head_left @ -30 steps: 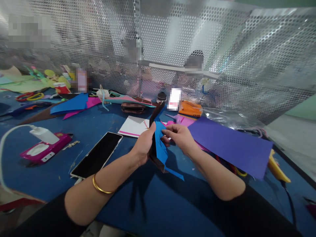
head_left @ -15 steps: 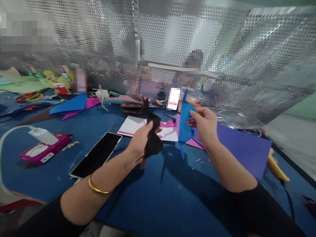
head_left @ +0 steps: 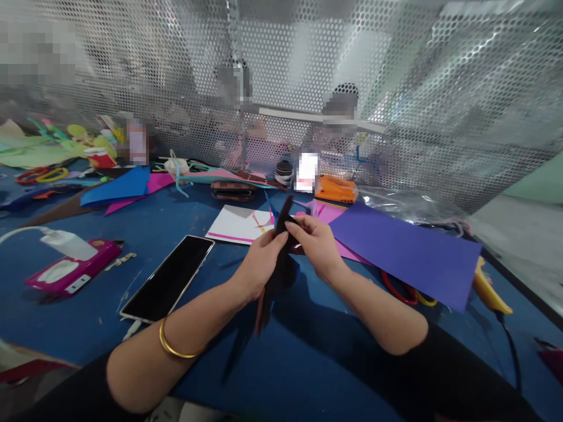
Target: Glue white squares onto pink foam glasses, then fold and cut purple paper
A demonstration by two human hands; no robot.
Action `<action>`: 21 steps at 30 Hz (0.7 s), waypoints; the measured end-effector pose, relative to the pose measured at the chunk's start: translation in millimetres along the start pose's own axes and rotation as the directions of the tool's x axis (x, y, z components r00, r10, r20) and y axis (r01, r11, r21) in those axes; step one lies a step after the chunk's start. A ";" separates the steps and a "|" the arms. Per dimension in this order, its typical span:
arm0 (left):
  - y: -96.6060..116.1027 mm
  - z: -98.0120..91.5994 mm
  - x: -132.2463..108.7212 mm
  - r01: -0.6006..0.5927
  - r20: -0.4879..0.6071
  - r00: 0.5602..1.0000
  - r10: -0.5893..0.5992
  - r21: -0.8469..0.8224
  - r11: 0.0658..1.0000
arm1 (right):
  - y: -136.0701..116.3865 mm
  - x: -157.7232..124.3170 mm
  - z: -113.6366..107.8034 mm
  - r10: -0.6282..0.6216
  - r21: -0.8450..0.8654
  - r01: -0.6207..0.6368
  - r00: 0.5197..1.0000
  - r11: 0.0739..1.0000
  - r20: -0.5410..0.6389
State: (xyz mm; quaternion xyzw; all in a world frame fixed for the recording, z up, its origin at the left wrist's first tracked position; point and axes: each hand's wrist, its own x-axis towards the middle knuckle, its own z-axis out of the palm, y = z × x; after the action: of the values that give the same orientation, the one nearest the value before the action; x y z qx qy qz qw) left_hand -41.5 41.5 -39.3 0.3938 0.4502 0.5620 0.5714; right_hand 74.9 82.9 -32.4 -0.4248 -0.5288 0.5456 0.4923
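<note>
Dark cut-out (head_left: 285, 275) stands on edge between your hands, raised over the blue table (head_left: 281, 375). Your left hand (head_left: 264, 261) is closed on it, thumb against its near face; your right hand (head_left: 315, 243) pinches its upper part between thumb and fingertips. If either pinch pulls unevenly, thin layers could slide out of line, and hard pressure could crease them. A blue tip (head_left: 271, 205) shows beyond; whether you grip that piece too, I cannot tell, and a loose one could drop onto the white sheet (head_left: 229, 225). Farther out, your left forearm lies close to the phone (head_left: 169, 278) and its white cable (head_left: 132, 329), which a sleeve could snag. Sweeping your right arm outward could drag the purple sheet (head_left: 409, 252) across the red handle (head_left: 398, 290).
</note>
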 end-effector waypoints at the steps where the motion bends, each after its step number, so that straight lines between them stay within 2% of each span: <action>1: 0.1 -1.0 -0.9 0.001 0.015 1.000 -0.002 0.080 0.997 | 0.6 2.1 -1.7 -0.001 -0.003 0.000 1.000 1.000 -0.005; 3: 1.0 -2.6 -2.4 -0.035 0.032 0.999 0.029 0.225 0.974 | 1.7 7.1 -5.7 -0.003 0.011 0.003 0.999 1.000 -0.032; 4: 1.8 -3.3 -2.6 -0.083 0.018 0.997 0.081 0.264 0.961 | 1.9 9.5 -7.8 -0.010 0.019 0.011 0.999 1.000 -0.052; 6: 4.5 -4.6 -1.9 -0.152 -0.060 0.983 0.171 0.240 0.959 | 0.9 13.0 -11.4 -0.027 0.038 0.030 0.995 0.999 -0.091; 7: 6.3 -5.2 -0.9 -0.137 -0.091 0.983 0.156 0.189 0.972 | -0.2 13.7 -12.4 -0.034 0.047 0.039 0.994 0.998 -0.104; 8: 8.2 -5.8 0.2 -0.080 -0.092 0.991 0.092 0.126 0.989 | -1.4 13.5 -12.7 -0.038 0.055 0.044 0.993 0.998 -0.110; 10: 11.5 -7.0 2.4 0.139 0.039 0.990 -0.139 -0.001 0.990 | -3.7 10.4 -11.3 -0.039 0.069 0.046 0.994 0.997 -0.103; 12: 12.8 -8.0 3.8 0.372 0.235 0.910 -0.342 -0.094 0.924 | -5.0 5.1 -8.6 -0.001 0.078 0.007 0.997 0.997 -0.075; 13: 12.4 -8.3 4.0 0.447 0.299 0.869 -0.395 -0.130 0.885 | -5.1 2.2 -7.2 0.031 0.081 -0.026 0.998 0.996 -0.060; 15: 10.1 -8.9 3.8 0.523 0.354 0.827 -0.437 -0.196 0.830 | -3.8 -2.2 -5.3 0.079 0.060 -0.077 0.997 0.995 -0.028; 17: 7.2 -8.9 3.1 0.529 0.363 0.826 -0.431 -0.234 0.816 | -0.3 -3.8 -4.1 0.077 0.013 -0.077 0.997 0.997 -0.006; 21: 5.9 -6.7 3.0 0.555 0.365 0.817 -0.447 -0.284 0.782 | 9.8 3.4 -5.3 -0.006 -0.110 0.007 1.000 0.994 0.013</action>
State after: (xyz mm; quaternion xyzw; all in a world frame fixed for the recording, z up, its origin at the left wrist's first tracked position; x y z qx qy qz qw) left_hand -49.7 44.5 -35.8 0.2157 0.3377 0.4028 0.8229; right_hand 78.7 87.5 -42.4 -0.4462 -0.5626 0.5166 0.4663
